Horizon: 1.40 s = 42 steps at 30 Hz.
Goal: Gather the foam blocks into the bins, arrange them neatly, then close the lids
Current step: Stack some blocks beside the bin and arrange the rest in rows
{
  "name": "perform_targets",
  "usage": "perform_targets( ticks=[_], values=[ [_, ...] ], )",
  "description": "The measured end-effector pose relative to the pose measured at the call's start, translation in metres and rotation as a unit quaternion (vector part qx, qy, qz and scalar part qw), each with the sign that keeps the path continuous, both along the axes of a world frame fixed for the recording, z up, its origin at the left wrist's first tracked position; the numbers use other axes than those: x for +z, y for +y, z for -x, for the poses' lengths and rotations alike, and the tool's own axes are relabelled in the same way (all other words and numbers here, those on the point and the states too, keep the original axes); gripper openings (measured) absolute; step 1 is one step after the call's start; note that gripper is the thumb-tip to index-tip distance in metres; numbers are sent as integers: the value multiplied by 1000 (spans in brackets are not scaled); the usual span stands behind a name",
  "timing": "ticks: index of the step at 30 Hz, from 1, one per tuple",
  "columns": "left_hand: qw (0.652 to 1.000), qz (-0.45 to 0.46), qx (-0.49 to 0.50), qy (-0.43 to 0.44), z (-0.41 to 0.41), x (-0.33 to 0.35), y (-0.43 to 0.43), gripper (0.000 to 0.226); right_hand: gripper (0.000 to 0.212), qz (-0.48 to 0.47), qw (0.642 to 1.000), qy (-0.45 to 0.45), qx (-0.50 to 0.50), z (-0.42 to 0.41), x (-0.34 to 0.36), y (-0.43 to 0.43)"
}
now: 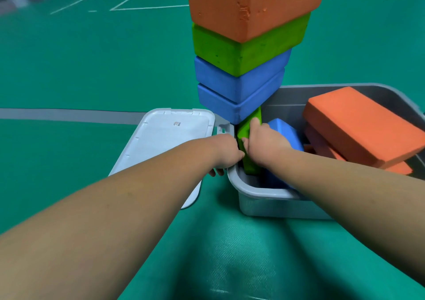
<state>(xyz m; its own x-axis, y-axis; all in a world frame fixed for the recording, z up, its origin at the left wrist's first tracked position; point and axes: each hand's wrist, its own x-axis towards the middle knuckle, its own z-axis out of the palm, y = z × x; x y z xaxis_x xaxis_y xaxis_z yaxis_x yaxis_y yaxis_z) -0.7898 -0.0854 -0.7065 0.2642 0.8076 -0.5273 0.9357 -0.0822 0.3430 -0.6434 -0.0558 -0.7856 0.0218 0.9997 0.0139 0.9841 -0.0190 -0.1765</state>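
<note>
A tall stack of foam blocks rises over the left end of the grey bin point(264, 194): an orange block point(250, 3) on top, then a green block point(243, 49), then two blue blocks point(236, 92). Its lowest piece is another green block point(247, 136), which stands on end inside the bin. My left hand point(226, 152) and my right hand point(264, 143) grip that green block from both sides. Inside the bin lie a blue block point(286, 134) and orange blocks point(363, 125) leaning at the right.
The bin's white lid point(161, 138) lies flat on the green court floor to the left of the bin, touching its rim. White court lines and a grey strip cross the floor behind.
</note>
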Motion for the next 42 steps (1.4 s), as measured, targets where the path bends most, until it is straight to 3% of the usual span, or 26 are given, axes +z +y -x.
perform_targets(
  ticks=[3,6,9,13,16,19,21,25,37,42],
  values=[
    [999,-15,-17,23,-3,3,0,33,52,18,1000,3,2,1,2,-1],
    [982,-135,-62,121,-9,6,1,34,76,31,1000,3,1,-15,-2,-7],
    [967,-197,-20,161,-19,10,-1,24,96,60,998,-32,18,-41,-9,-17],
    [951,-245,-90,165,-40,12,-1,11,77,106,966,-190,141,-67,-5,-25],
    [939,-253,-196,124,-51,-3,-2,8,60,130,962,-205,127,-75,12,-26],
    [942,-226,-214,126,-60,-20,-2,31,51,138,963,-208,103,-83,25,-29],
    [940,-237,-203,135,-66,-25,0,39,60,145,964,-205,87,-88,32,-32],
    [931,-274,-214,111,-78,-23,8,31,89,140,958,-237,78,-104,37,-41],
    [895,-337,-240,168,-102,-37,17,50,93,146,964,-203,96,-136,40,-47],
    [909,-311,-196,197,-118,-49,16,65,94,152,963,-199,100,-136,37,-45]
  ],
)
